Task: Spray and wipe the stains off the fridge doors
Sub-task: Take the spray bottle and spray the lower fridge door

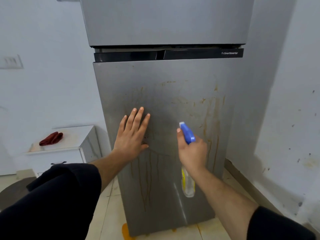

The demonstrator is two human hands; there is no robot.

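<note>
A grey two-door fridge fills the middle of the view. Its lower door (173, 80) carries orange-brown streaks (213, 118) running down the right side and fainter drips low on the left. My left hand (132, 135) lies flat against the lower door with straight fingers. My right hand (193, 151) grips a clear spray bottle with a blue trigger head (187, 133), nozzle pointed at the door and forefinger on the trigger. The bottle's body (187, 184) hangs below my wrist. The upper door (164, 19) looks plain grey.
A folded dark red cloth (51, 138) lies on a white cabinet (74, 146) to the left of the fridge. White walls stand on both sides, the right one speckled. An orange spill (125, 230) marks the tiled floor at the fridge's foot.
</note>
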